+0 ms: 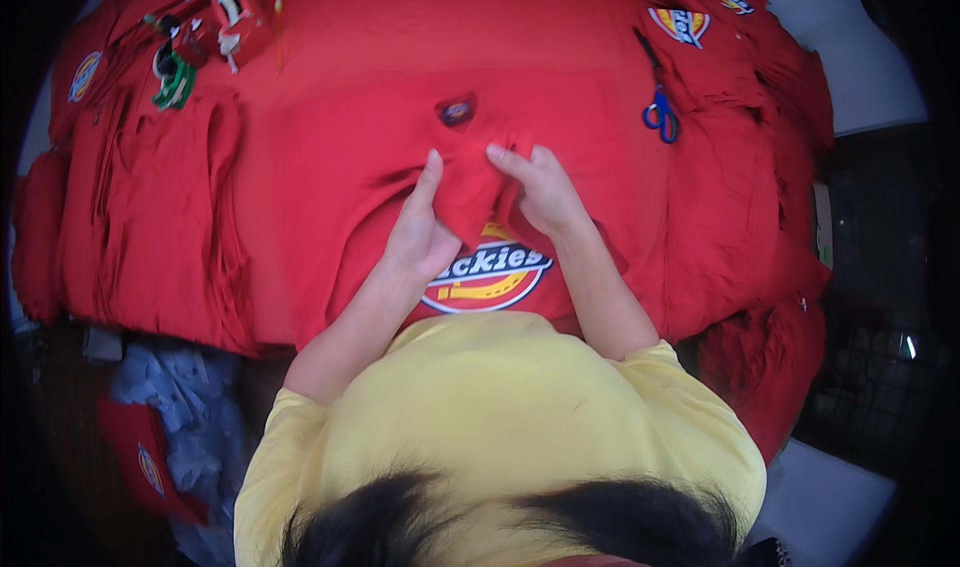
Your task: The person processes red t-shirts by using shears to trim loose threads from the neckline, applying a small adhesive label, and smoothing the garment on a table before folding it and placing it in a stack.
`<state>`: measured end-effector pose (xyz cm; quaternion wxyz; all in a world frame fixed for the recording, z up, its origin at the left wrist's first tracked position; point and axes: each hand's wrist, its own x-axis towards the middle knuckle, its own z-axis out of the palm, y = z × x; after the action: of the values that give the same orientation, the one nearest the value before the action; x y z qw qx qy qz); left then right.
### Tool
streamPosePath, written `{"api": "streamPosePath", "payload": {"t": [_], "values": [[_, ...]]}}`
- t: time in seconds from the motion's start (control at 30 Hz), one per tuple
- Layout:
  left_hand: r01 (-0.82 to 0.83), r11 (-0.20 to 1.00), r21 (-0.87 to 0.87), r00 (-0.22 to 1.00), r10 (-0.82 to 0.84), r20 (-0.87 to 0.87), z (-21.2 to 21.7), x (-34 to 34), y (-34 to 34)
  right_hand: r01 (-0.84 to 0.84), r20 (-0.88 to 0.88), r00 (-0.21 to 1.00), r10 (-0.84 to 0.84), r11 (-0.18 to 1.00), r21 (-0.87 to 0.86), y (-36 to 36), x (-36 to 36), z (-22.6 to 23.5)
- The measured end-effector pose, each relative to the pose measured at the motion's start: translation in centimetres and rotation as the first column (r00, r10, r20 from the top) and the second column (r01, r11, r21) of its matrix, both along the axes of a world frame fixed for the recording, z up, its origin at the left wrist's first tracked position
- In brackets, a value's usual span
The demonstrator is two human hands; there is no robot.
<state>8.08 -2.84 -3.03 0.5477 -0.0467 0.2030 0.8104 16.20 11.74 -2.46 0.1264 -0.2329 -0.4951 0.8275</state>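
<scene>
A red T-shirt with a round printed chest emblem lies spread in front of me on a pile of red garments. My left hand and my right hand both pinch a raised fold of its fabric near the collar, thumbs and fingers closed on the cloth. A small oval neck label shows just beyond the fold.
Blue-handled scissors lie to the right on the red cloth. A green-and-white tool and red items sit at the far left. Stacks of red shirts cover the table; blue fabric lies below at the left.
</scene>
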Motion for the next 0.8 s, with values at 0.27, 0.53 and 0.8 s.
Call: {"api": "streamPosePath", "payload": {"t": [0.27, 0.53, 0.8], "values": [[-0.083, 0.970, -0.227, 0.894, -0.028, -0.447, 2.0, -2.8, 2.0, -0.178, 0.381, 0.921, -0.083, 0.779, 0.601, 13.2, 6.5, 3.7], [-0.222, 0.958, -0.180, 0.834, 0.091, -0.544, 0.9, -2.6, 2.7, 0.153, -0.099, 0.987, -0.130, 0.520, 0.840, -1.5, -0.7, 6.2], [-0.338, 0.921, -0.192, 0.761, 0.147, -0.632, 0.0, -1.9, 2.8, 0.161, -0.061, 0.972, -0.229, 0.449, 0.879, -2.1, -1.3, 3.8]]}}
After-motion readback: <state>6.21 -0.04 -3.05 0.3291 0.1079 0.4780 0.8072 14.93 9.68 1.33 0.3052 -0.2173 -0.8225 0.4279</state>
